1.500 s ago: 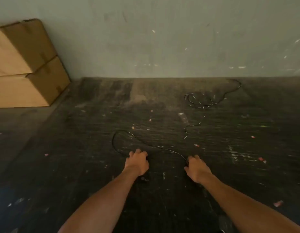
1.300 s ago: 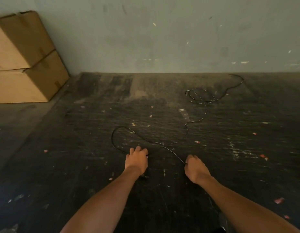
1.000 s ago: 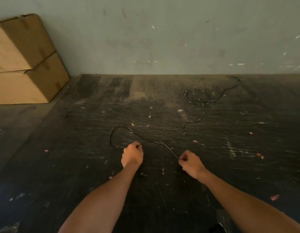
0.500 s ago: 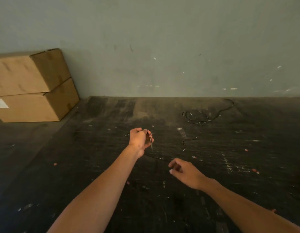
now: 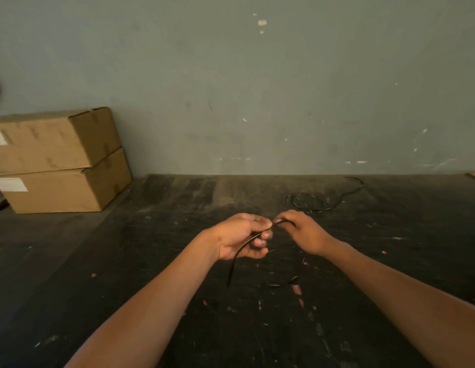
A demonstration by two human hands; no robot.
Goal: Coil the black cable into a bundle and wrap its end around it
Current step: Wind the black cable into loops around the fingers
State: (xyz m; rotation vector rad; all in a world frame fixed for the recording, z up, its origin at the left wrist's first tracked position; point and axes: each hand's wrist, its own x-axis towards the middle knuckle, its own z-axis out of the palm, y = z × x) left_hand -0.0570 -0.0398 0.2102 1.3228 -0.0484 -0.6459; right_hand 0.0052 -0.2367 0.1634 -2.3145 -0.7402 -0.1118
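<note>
While both hands (image 5: 241, 235) (image 5: 302, 232) pinch the black cable (image 5: 247, 244) (boxes (image 5: 58, 160) well left), loose loops (image 5: 310, 203) lie beyond.

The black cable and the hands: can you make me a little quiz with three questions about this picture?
1. True or false: both hands are holding the black cable up off the dark floor.
2. How many cardboard boxes are stacked by the wall? A) one B) two C) four
3. Fill in: the loose tangle of cable far off lies nearer the ___ hand.

Key:
1. True. The left hand and right hand pinch it between them, and a short end hangs below the left hand.
2. B, two.
3. Right.
</note>
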